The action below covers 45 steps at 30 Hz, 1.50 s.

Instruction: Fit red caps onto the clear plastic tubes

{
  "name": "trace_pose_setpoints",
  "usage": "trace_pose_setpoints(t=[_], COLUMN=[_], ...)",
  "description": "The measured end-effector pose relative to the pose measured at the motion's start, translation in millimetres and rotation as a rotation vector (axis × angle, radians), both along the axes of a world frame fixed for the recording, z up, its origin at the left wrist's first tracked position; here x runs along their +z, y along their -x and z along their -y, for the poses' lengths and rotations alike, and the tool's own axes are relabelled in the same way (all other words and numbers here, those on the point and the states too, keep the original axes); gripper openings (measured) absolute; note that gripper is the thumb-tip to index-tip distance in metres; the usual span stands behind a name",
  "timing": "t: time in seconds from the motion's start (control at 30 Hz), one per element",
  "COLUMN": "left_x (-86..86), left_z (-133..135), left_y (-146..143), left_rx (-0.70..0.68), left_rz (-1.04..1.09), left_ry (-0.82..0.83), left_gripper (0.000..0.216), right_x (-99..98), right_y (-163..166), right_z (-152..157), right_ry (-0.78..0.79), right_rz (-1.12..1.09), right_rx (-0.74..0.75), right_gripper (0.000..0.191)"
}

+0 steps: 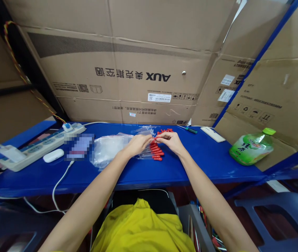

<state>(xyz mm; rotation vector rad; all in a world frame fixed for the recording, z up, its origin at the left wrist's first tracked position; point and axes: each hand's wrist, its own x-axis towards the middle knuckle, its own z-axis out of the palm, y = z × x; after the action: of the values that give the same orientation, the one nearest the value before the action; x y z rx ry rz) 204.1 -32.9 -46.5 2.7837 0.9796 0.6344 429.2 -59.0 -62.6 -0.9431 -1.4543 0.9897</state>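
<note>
My left hand [139, 142] and my right hand [172, 140] almost meet above the blue table, fingers pinched. Between the right fingertips shows a small red piece like a rubber bulb [155, 139]. The left fingers close beside it, at the clear thin tubes; exactly what they pinch is too small to tell. Below the hands lies a row of clear tubes with red bulb ends [157, 154], like droppers. Loose red bulbs [168, 130] are behind my right hand, and a bundle of bare clear tubes [145, 130] is behind my left.
Clear plastic bags [109, 148] lie left of my left hand. Further left are a blurred phone [82, 147], a white case [53, 155] and a power strip [43, 143]. A screwdriver [191, 130], a white flat device [212, 134] and a green bottle [251, 148] are right. Cardboard [128, 52] stands behind.
</note>
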Motion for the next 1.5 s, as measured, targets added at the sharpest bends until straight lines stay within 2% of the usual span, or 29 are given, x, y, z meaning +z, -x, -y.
trace_pose_setpoints(t=[0.13,0.53,0.83,1.03,1.17,1.27,1.5], left_x=[-4.2,-3.4,-8.4,-8.8,-13.6,-18.3,-22.0], left_z=[-1.9,-2.4,-8.3,-10.8,-17.1,-21.0,-21.0], left_y=[-3.0,-3.9,-4.8,-0.3,4.9,6.8,5.3], left_rx=[-0.025,0.100,0.152,0.214,0.292,0.264,0.253], left_rz=[0.039,-0.020,-0.007,0.036,-0.003,-0.010,-0.027], left_ry=[0.009,-0.021,-0.006,-0.012,-0.034,-0.015,0.052], left_gripper=[0.043,0.046,0.047,0.040,0.033,0.028,0.023], right_x=[-1.3,-1.1,-12.9,-16.1,-14.0,-15.8,-22.5], right_y=[2.3,-1.3,9.3,2.6,-9.2,-10.0,0.6], right_z=[-0.6,-5.3,-12.4,-16.6,-18.5,-20.7,-27.6], right_ry=[-0.001,-0.098,-0.187,-0.258,-0.338,-0.326,-0.348], right_rz=[0.003,0.093,0.127,0.404,0.827,1.073,1.197], right_rx=[0.018,-0.050,-0.186,-0.262,-0.397,-0.416,-0.365], right_gripper=[0.041,0.040,0.040,0.030,0.026,0.027,0.024])
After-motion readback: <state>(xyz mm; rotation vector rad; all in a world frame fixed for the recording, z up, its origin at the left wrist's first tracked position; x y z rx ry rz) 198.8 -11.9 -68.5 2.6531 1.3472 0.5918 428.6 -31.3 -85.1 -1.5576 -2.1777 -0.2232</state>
